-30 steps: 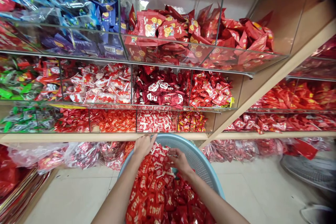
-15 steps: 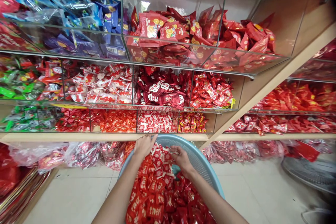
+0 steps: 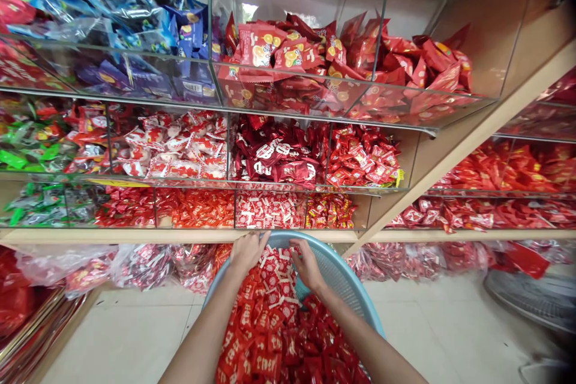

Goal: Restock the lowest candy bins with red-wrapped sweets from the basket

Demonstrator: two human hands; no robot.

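A round light-blue plastic basket is in front of me, full of wrapped candies. Orange-red wrapped candies fill its left side, dark red wrapped candies lie to the right, and small red-and-white wrapped candies are at the far end. My left hand is closed over the basket's far left rim, its fingertips hidden. Inside the basket, my right hand is open and cupped, its fingers bent against the right edge of the red-and-white candies.
Shelves with glass-fronted compartments of wrapped candies rise ahead, their wooden bottom ledge just beyond the basket. Plastic bags of candies lie beneath. On the floor at right is a fan. A slanted wooden post stands to the right.
My right hand has shifted slightly toward the far rim and turned, its fingers now bent beside the red-and-white candies. My left hand stays on the rim.
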